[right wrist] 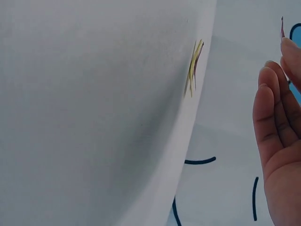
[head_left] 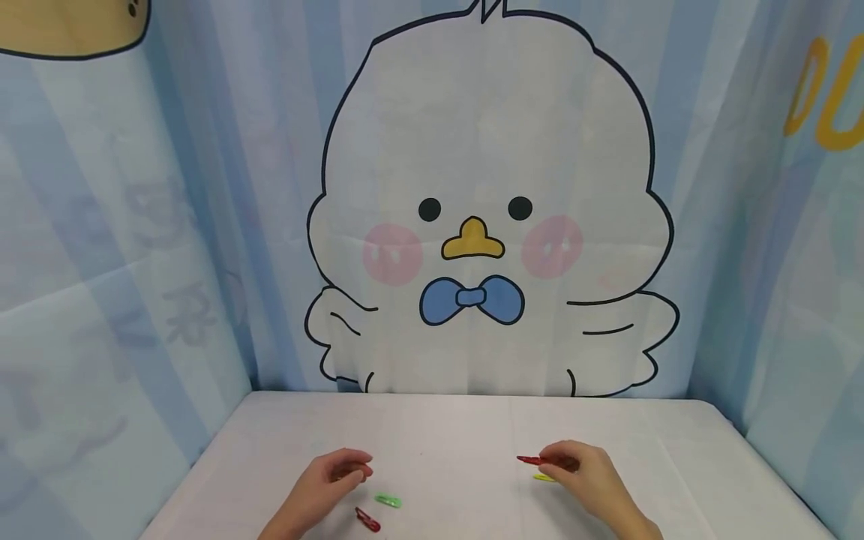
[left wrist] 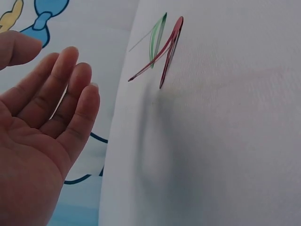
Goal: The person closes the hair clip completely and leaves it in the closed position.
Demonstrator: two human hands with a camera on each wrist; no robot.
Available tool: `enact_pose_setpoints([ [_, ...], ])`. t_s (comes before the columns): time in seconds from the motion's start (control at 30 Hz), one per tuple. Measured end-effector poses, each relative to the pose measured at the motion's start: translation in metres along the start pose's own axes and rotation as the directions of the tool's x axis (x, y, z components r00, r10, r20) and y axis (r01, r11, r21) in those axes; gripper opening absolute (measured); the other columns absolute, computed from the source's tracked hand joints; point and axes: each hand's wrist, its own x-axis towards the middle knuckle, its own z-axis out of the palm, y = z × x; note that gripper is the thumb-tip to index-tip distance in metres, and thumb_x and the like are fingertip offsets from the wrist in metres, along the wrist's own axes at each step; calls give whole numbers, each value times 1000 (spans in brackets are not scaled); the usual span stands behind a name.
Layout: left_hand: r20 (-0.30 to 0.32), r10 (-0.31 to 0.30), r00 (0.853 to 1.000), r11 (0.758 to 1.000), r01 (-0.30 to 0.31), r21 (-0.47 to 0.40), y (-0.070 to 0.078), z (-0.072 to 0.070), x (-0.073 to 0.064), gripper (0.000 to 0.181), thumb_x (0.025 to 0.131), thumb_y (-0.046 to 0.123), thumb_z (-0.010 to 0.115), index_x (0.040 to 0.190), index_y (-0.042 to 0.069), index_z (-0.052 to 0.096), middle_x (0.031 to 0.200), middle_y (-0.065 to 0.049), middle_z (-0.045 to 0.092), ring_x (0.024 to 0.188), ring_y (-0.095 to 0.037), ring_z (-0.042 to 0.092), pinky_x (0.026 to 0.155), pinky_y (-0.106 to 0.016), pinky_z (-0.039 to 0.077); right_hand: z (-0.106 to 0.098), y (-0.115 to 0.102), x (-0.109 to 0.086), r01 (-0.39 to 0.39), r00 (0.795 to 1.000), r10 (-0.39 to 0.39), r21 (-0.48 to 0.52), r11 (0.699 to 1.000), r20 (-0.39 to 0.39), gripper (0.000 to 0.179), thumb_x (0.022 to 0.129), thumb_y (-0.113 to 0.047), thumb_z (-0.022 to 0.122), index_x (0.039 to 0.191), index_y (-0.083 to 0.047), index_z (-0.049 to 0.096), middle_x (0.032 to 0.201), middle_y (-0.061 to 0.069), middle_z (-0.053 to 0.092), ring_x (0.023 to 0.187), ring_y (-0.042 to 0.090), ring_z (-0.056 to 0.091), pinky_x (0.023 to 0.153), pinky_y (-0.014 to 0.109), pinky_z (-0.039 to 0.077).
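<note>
Between its thumb and fingers my right hand (head_left: 590,478) pinches a red snap hair clip (head_left: 529,460), whose tip points left. The same held clip (right wrist: 282,28) sticks up past the thumb in the right wrist view. Below that hand lies a yellow hair clip (head_left: 543,477), with a dark red one (right wrist: 197,70) crossing it in the right wrist view. My left hand (head_left: 324,484) hovers over the table, fingers loosely bent and holding nothing. Near it lie a green hair clip (head_left: 388,500) and a dark red hair clip (head_left: 367,519); both clips look sprung apart in the left wrist view.
The hands are over a white-covered table (head_left: 459,427). Behind it hangs a striped blue curtain (head_left: 283,225) with a large cartoon chick, and similar curtains enclose both sides.
</note>
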Motion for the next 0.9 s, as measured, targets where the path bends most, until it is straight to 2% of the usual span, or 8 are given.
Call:
enact_pose_setpoints([
  [0.23,18,-33,999,999,32,31,-9,-6,-2,27,97,9,66,118,-8,64,103,-10,71,93,-25,64,86,-42,55,-2,8,1,-127,991,128,-30,991,29,13,81,-11,84,91,-12,75,86,-5,69,74,13,60,66,25,52],
  [0.53,82,-59,995,996,53,69,-16,-15,-2,25,94,10,68,115,-4,67,102,-7,70,93,-23,63,87,-45,53,-9,21,1,-128,986,134,-58,990,103,13,82,-10,83,91,-10,75,82,-3,66,74,16,58,65,26,51],
  [0.9,144,-72,987,993,57,108,-18,-20,0,24,92,8,70,113,-2,67,99,-4,69,90,-21,61,84,-40,53,-12,28,5,-211,961,227,-110,971,158,12,81,-8,83,88,-11,74,80,-2,62,75,17,54,69,31,50],
])
